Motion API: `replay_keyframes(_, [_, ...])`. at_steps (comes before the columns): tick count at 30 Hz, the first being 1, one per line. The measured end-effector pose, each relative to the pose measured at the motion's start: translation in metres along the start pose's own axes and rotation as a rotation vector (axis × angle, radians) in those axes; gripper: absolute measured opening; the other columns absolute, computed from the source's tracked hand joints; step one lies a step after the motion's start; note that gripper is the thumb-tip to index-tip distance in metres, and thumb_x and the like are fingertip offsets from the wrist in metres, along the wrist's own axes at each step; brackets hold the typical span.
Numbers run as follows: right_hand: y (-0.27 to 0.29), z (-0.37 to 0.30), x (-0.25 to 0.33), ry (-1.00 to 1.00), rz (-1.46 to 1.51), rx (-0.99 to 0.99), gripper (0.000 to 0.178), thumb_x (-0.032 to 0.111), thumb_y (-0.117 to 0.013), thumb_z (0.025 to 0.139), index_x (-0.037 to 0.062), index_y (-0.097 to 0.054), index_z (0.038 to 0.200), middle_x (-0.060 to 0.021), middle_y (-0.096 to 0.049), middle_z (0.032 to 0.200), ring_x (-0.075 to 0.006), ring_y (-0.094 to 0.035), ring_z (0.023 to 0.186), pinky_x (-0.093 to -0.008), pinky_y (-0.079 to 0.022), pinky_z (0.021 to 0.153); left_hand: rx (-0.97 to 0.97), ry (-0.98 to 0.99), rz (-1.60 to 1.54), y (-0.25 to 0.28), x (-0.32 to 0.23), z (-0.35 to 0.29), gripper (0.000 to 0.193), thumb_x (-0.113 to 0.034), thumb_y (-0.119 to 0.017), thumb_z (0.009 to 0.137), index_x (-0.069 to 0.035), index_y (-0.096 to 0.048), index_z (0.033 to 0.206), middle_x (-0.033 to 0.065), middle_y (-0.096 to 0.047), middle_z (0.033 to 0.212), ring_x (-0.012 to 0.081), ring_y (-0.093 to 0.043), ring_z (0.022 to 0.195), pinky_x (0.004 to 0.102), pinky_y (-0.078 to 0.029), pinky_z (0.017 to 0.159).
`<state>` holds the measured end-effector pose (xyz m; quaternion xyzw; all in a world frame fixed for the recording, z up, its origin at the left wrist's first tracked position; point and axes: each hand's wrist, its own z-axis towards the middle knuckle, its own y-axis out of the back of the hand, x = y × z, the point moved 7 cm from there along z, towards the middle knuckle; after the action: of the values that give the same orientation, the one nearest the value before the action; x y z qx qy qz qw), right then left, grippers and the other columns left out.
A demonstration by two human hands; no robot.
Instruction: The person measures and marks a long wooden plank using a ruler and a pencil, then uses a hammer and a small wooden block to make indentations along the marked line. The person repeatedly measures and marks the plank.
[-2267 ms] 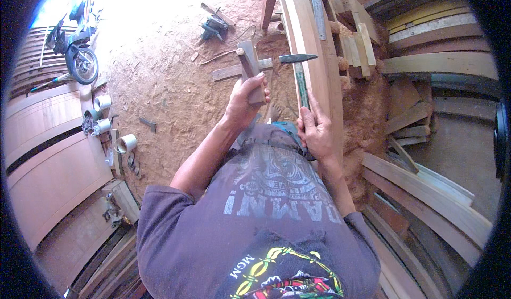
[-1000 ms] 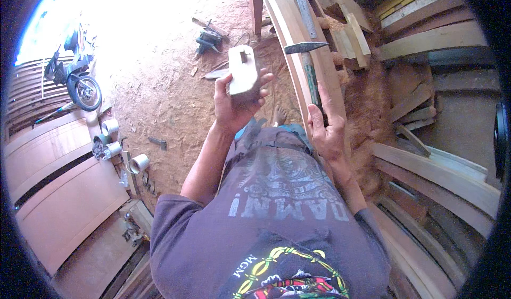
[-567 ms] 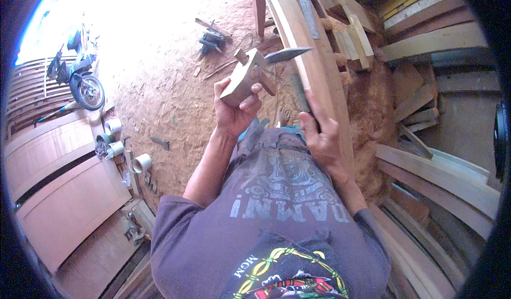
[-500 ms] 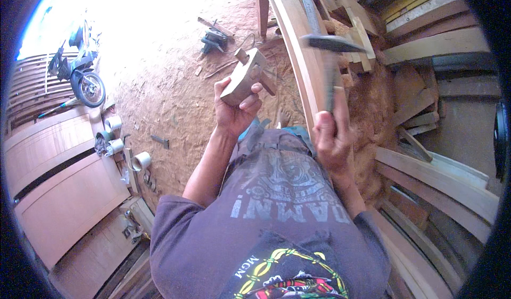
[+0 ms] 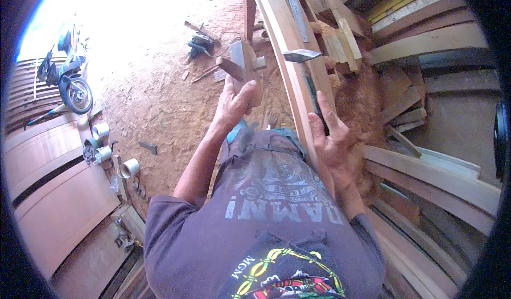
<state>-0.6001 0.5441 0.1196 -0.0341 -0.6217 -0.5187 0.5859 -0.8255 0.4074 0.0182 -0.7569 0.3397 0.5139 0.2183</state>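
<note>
Wooden plane, near and left of centre: my left hand is closed around its near end. I've just turned it off its pale face, which, I judge, puts the wedge within reach. My right hand, curled with forefinger extended, holds the hammer, now swung back left over long timber; farther, a metal square.

Bare forearms angled forward and inward, left hand raised before the waist — closed in a grip, right hand curled too (index finger pointing forward).
</note>
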Motion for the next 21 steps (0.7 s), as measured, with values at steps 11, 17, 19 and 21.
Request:
replay_keyframes(11, [0.015,-0.049,-0.084,-0.228,-0.072,-0.112,0.046,0.011,-0.072,0.099,0.0100,-0.064,0.144,-0.0201,-0.075,0.121,-0.0280,-0.076,0.104,-0.0390,-0.058,0.090,-0.046,-0.255,-0.016,0.025,-0.033,-0.016,0.050,-0.044,-0.057,0.105,0.000,-0.052,0.130,0.0063,-0.064,0.089,0.0155,-0.060,0.066,0.0307,-0.051,0.058])
replay_keyframes(17, [0.012,-0.079,-0.172,-0.348,-0.317,-0.115,0.046,0.012,-0.076,0.094,0.0127,-0.068,0.139,-0.0205,-0.074,0.118,-0.0356,-0.074,0.104,-0.0424,-0.058,0.089,0.069,-0.054,-0.238,0.023,-0.006,-0.015,0.046,-0.038,-0.048,0.107,0.002,-0.053,0.130,0.0229,-0.074,0.117,0.0252,-0.074,0.077,0.0336,-0.058,0.066])
replay_keyframes(19, [0.005,-0.087,-0.201,-0.396,-0.311,-0.097,0.047,0.012,-0.077,0.092,0.0128,-0.069,0.138,-0.0192,-0.075,0.112,-0.0355,-0.073,0.102,-0.0431,-0.057,0.090,0.086,-0.037,-0.286,0.021,-0.001,-0.016,0.046,-0.036,-0.047,0.107,0.003,-0.053,0.131,0.0235,-0.073,0.117,0.0261,-0.074,0.078,0.0345,-0.058,0.068])
replay_keyframes(21, [-0.002,-0.097,-0.222,-0.400,-0.332,-0.063,0.048,0.010,-0.078,0.090,0.0125,-0.069,0.137,-0.0177,-0.073,0.111,-0.0354,-0.071,0.099,-0.0437,-0.056,0.089,0.080,-0.037,-0.287,0.021,-0.001,-0.019,0.047,-0.035,-0.046,0.107,0.004,-0.052,0.133,0.0246,-0.073,0.119,0.0278,-0.075,0.082,0.0357,-0.058,0.071])
